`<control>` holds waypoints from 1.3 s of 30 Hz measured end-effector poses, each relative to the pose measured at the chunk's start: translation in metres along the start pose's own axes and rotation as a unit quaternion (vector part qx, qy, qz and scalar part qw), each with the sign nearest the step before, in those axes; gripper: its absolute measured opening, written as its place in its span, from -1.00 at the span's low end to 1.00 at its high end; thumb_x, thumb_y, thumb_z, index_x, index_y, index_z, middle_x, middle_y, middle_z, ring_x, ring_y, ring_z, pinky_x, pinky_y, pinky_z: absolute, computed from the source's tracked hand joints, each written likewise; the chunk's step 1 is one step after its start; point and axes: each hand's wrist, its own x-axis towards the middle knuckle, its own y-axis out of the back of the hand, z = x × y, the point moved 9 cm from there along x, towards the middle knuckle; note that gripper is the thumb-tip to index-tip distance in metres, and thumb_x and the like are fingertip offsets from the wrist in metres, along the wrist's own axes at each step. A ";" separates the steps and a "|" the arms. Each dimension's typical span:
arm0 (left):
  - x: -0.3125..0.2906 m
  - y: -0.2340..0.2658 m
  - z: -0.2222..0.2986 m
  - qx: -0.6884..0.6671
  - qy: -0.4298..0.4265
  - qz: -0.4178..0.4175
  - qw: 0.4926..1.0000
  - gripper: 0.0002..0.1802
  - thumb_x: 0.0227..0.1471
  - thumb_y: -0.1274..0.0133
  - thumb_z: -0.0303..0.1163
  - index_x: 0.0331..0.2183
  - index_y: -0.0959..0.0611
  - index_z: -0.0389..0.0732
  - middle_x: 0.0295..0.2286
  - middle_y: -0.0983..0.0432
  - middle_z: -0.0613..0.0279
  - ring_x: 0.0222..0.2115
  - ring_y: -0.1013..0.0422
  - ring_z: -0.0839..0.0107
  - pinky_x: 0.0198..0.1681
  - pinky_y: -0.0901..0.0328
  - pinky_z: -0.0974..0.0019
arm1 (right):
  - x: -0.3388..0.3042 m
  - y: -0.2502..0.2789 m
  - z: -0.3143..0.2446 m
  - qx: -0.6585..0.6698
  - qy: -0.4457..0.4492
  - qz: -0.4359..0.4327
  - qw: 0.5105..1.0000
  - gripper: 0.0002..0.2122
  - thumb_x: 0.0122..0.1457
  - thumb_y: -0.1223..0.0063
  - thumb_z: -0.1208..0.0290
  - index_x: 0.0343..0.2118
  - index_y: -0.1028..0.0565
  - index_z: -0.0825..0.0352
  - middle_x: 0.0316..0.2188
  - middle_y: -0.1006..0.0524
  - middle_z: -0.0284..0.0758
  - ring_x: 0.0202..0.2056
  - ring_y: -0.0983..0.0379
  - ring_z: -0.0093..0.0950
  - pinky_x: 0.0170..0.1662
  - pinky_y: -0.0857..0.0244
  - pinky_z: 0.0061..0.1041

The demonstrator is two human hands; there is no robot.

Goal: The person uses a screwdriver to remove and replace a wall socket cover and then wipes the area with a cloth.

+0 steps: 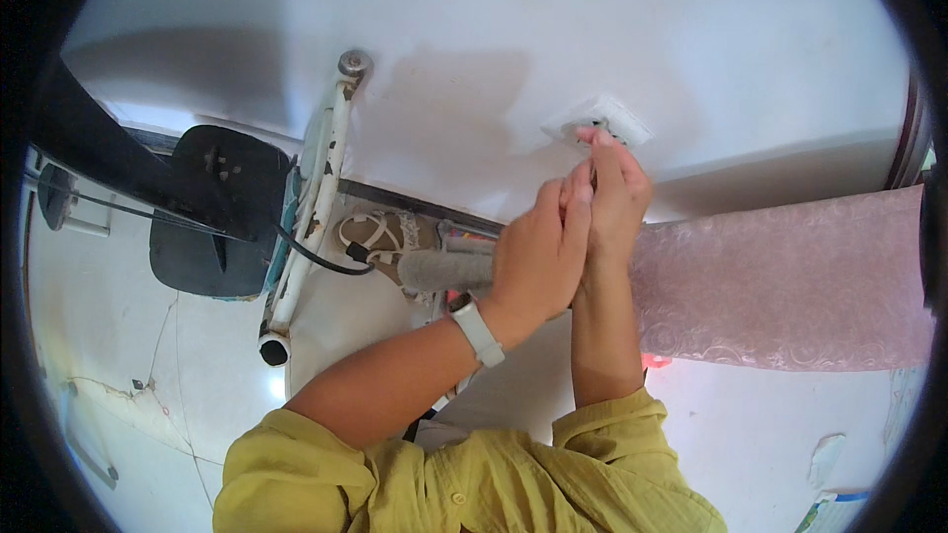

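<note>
Both of my arms reach up toward a pale wall, where a square white wall box has a dark opening with bits that look like wire ends in it. My right hand is at that box, its fingers curled and the thumb and fingertips drawn together over the opening. Pressed against it from the left is my left hand, closed, with a pale-strapped watch on the wrist. A small dark piece shows between the two hands; most of it is hidden, and its kind is unclear.
To the left stand a chipped white tubular frame and a black board-like seat. A black cable hangs beside sandals and a grey rolled thing. A pink patterned cloth covers a surface close on the right.
</note>
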 end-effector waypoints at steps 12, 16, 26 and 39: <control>0.000 0.010 -0.009 -0.029 -0.010 0.080 0.996 -0.58 0.15 0.33 -0.12 -0.32 -0.37 -0.33 -0.51 -0.45 -0.18 -0.47 -0.37 -0.15 -0.40 -0.22 -0.01 | 0.010 -0.026 0.018 -0.019 -0.066 -0.097 0.993 -0.77 0.19 0.16 0.38 -0.43 -0.47 0.44 -0.82 -0.26 -0.48 -0.79 -0.10 -0.72 -0.69 -0.03 -0.67; 0.000 0.013 -0.005 -0.004 0.000 0.058 0.998 -0.58 0.16 0.34 -0.15 -0.30 -0.41 -0.34 -0.49 -0.44 -0.17 -0.43 -0.37 -0.10 -0.36 -0.22 0.05 | 0.008 -0.024 0.013 -0.067 -0.030 -0.051 0.996 -0.76 0.19 0.17 0.38 -0.42 -0.47 0.46 -0.83 -0.25 -0.48 -0.78 -0.09 -0.72 -0.68 -0.01 -0.69; -0.007 0.004 0.000 0.017 -0.020 0.050 0.998 -0.60 0.15 0.37 -0.16 -0.26 -0.36 -0.33 -0.51 -0.45 -0.22 -0.46 -0.38 -0.15 -0.38 -0.24 -0.05 | 0.005 -0.017 0.005 -0.025 -0.039 -0.073 0.996 -0.75 0.20 0.18 0.37 -0.44 -0.47 0.45 -0.83 -0.25 -0.48 -0.78 -0.10 -0.72 -0.68 0.00 -0.68; 0.000 0.010 -0.004 0.014 -0.029 0.077 0.997 -0.56 0.16 0.42 -0.14 -0.32 -0.35 -0.37 -0.52 -0.44 -0.25 -0.46 -0.37 -0.17 -0.39 -0.22 -0.05 | 0.013 -0.026 0.017 -0.089 -0.069 -0.092 0.989 -0.75 0.19 0.18 0.36 -0.46 -0.47 0.43 -0.82 -0.27 -0.47 -0.76 -0.13 -0.71 -0.65 -0.05 -0.66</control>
